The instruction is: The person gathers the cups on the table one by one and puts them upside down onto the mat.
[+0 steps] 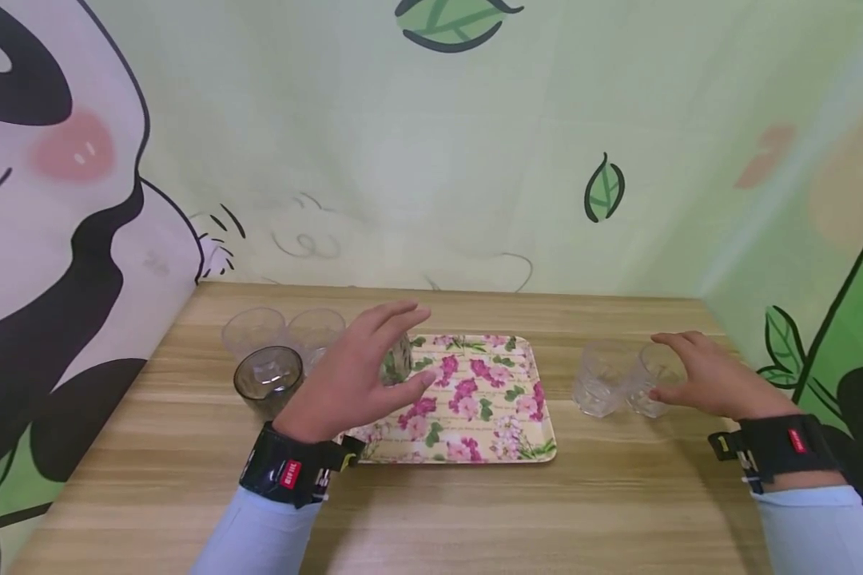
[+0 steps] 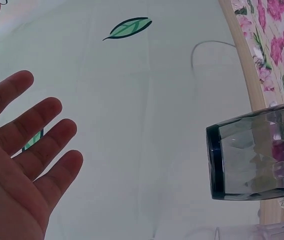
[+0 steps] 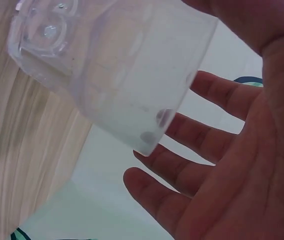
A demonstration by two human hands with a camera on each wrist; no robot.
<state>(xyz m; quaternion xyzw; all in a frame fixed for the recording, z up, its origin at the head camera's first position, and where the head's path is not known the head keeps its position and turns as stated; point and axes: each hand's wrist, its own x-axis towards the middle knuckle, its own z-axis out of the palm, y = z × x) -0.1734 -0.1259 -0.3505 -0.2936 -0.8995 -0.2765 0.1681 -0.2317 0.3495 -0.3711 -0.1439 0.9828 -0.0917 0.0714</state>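
Note:
My left hand (image 1: 355, 371) hovers over the left part of a flowered tray (image 1: 475, 399), fingers spread and relaxed. Beside it, partly hidden behind the fingers, a dark tinted glass (image 1: 398, 361) stands on the tray; the left wrist view shows this faceted glass (image 2: 257, 155) apart from the palm. On the right, my right hand (image 1: 715, 375) reaches around a clear glass (image 1: 650, 382) with thumb in front and fingers behind. In the right wrist view the clear glass (image 3: 132, 65) lies between thumb and loosely extended fingers; whether they touch it cannot be told.
Another clear glass (image 1: 600, 379) stands just left of the one at my right hand. Left of the tray are a dark tinted glass (image 1: 268, 379) and two clear glasses, one at the far left (image 1: 254, 331). A printed cloth wall (image 1: 403, 160) borders the wooden table (image 1: 475, 511).

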